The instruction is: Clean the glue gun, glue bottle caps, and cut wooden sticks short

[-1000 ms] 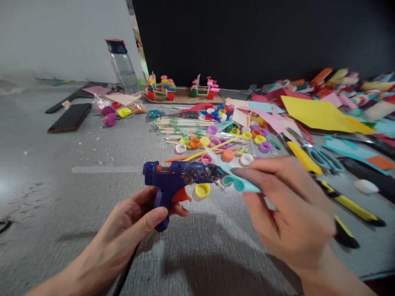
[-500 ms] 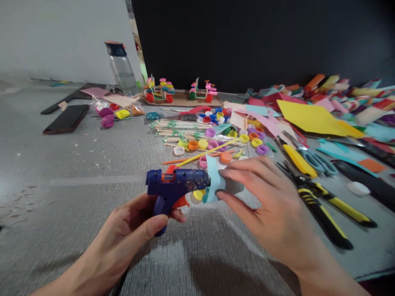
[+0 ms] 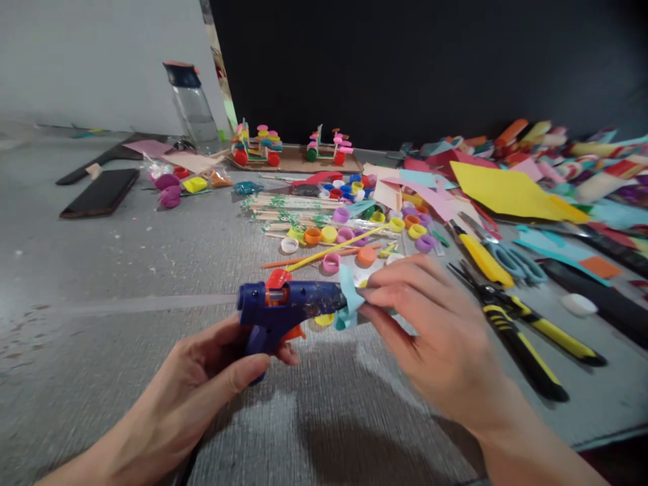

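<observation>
My left hand (image 3: 207, 378) is wrapped round the grip of a blue glue gun (image 3: 283, 307) with an orange trigger, its nozzle pointing right. My right hand (image 3: 435, 337) pinches a small light-blue foam piece (image 3: 348, 297) and holds it against the gun's nozzle tip. A yellow bottle cap (image 3: 324, 319) lies on the grey table (image 3: 126, 270) just beneath the gun.
Behind the hands lie several coloured bottle caps (image 3: 354, 229), wooden sticks (image 3: 293, 202) and foam sheets (image 3: 511, 192). Yellow-handled pliers (image 3: 526, 337), a yellow cutter (image 3: 483, 260) and blue scissors (image 3: 521, 260) sit at right. A phone (image 3: 101, 192), a water bottle (image 3: 190, 108) and two cap-wheeled models (image 3: 288, 145) stand further back.
My right hand turned the light-blue foam piece from lying flat to upright and brought it onto the glue gun's nozzle. The gun stayed almost in place in my left hand.
</observation>
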A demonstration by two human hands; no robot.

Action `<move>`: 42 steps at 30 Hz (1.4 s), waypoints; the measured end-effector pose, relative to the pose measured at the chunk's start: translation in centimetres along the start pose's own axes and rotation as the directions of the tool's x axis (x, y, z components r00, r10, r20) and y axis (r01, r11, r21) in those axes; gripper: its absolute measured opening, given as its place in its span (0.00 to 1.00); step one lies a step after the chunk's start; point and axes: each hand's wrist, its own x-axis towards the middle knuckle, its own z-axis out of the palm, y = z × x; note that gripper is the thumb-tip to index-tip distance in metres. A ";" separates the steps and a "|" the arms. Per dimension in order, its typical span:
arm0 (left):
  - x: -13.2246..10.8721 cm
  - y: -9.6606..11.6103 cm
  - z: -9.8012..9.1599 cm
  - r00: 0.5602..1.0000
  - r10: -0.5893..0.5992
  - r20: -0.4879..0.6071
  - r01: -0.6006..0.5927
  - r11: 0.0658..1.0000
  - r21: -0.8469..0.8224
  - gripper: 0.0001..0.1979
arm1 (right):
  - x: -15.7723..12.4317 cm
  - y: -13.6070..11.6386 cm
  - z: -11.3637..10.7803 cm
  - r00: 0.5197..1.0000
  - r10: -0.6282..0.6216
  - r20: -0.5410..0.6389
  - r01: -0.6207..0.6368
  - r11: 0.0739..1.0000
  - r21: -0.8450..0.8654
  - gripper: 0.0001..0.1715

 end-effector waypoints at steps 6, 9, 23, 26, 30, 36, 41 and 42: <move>0.1 0.0 0.0 1.000 -0.026 0.006 0.026 0.999 0.019 0.07 | 0.1 -0.2 0.1 0.996 -0.074 -0.046 0.068 0.991 -0.115 0.09; 0.1 0.1 0.1 0.999 -0.049 -0.011 0.049 0.999 -0.025 0.06 | 0.0 0.1 -0.1 0.988 -0.078 -0.131 0.050 0.978 -0.203 0.08; 0.0 -0.6 -0.1 0.997 -0.057 -0.052 0.049 0.987 -0.155 0.08 | -0.9 0.7 -0.8 0.925 0.139 -0.354 -0.226 0.949 -0.217 0.15; 0.0 -0.7 0.0 0.996 -0.042 -0.076 0.034 0.994 -0.104 0.07 | -1.0 0.2 -0.6 0.930 0.126 -0.344 -0.199 0.962 -0.187 0.18; 0.0 -0.9 -0.1 0.994 -0.023 -0.105 0.018 0.999 -0.046 0.07 | -0.9 -0.4 -0.3 0.946 0.130 -0.298 -0.175 0.976 -0.132 0.15; -0.2 -0.7 0.0 0.994 -0.032 -0.102 0.026 0.998 -0.055 0.08 | -0.7 -0.8 0.1 0.956 0.150 -0.251 -0.178 0.980 -0.093 0.12; -0.2 -0.2 0.3 0.995 -0.058 -0.083 0.051 0.995 -0.087 0.09 | -0.7 -0.9 0.3 0.963 0.157 -0.220 -0.183 0.978 -0.101 0.09; -0.3 -0.1 0.4 0.994 -0.062 -0.084 0.055 0.995 -0.084 0.09 | -0.6 -1.0 0.3 0.960 0.174 -0.221 -0.197 0.976 -0.087 0.08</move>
